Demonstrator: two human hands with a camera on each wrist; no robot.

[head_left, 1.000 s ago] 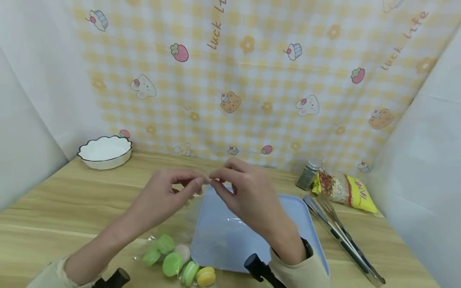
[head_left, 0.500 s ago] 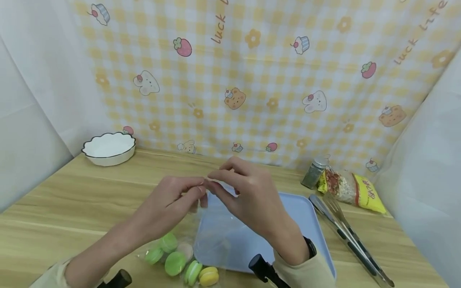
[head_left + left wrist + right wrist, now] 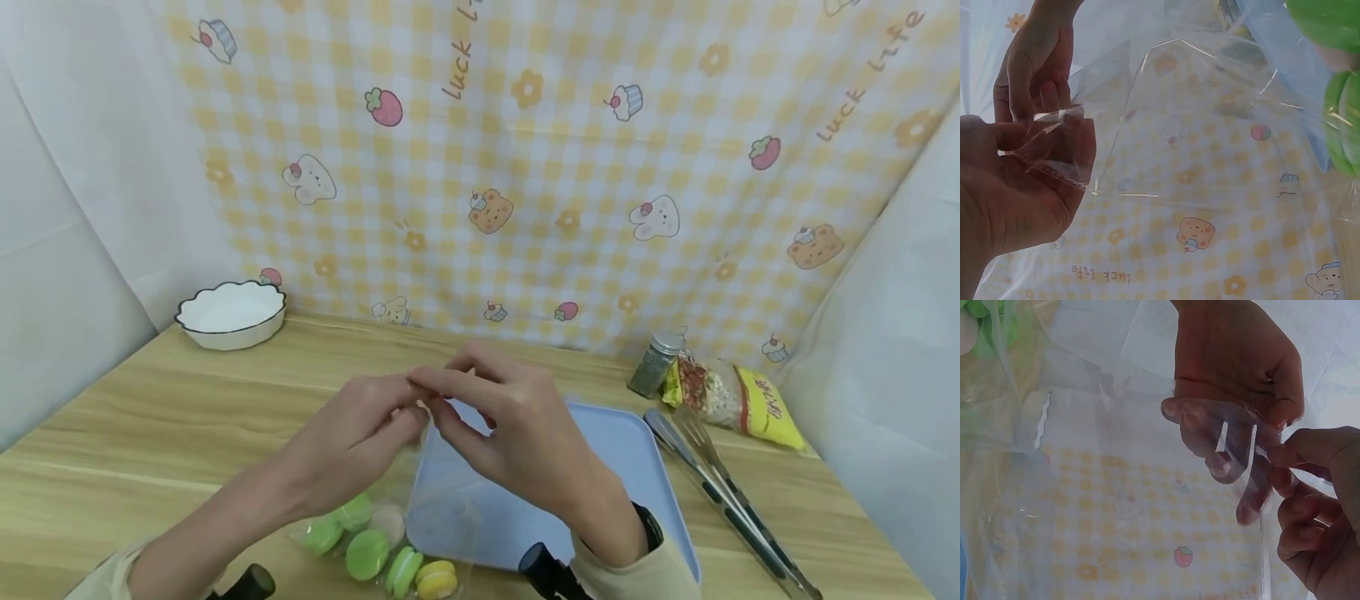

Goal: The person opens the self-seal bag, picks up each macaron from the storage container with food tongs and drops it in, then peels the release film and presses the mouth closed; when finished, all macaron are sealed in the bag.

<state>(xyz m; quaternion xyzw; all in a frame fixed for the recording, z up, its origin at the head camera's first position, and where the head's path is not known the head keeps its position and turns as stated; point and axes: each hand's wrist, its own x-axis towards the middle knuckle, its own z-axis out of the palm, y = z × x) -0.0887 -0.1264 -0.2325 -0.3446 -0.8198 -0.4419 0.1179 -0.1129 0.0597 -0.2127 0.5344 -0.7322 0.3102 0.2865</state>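
A clear plastic bag (image 3: 1175,125) stretches from both hands down toward several macarons (image 3: 367,554), green, pale and yellow, seen through clear film. My left hand (image 3: 367,429) pinches the bag's edge between thumb and fingers; in the right wrist view the film lies across that hand's fingers. My right hand (image 3: 502,425) meets it at the fingertips, thumb and forefinger pinching the same edge. From above, the right fingers overlap the left ones and partly hide the grip. Below and behind the hands lies a light blue tray (image 3: 622,433).
A white scalloped dish (image 3: 232,317) stands at the back left of the wooden table (image 3: 112,417). On the right are a seasoning jar (image 3: 655,367), a yellow food packet (image 3: 738,400) and metal tongs with dark grips (image 3: 735,504). A checked cloth (image 3: 450,167) hangs behind.
My fingertips have drawn together; my right fingers now overlap my left ones more. The bag's film shifts slightly with them, while the macarons stay on the table.
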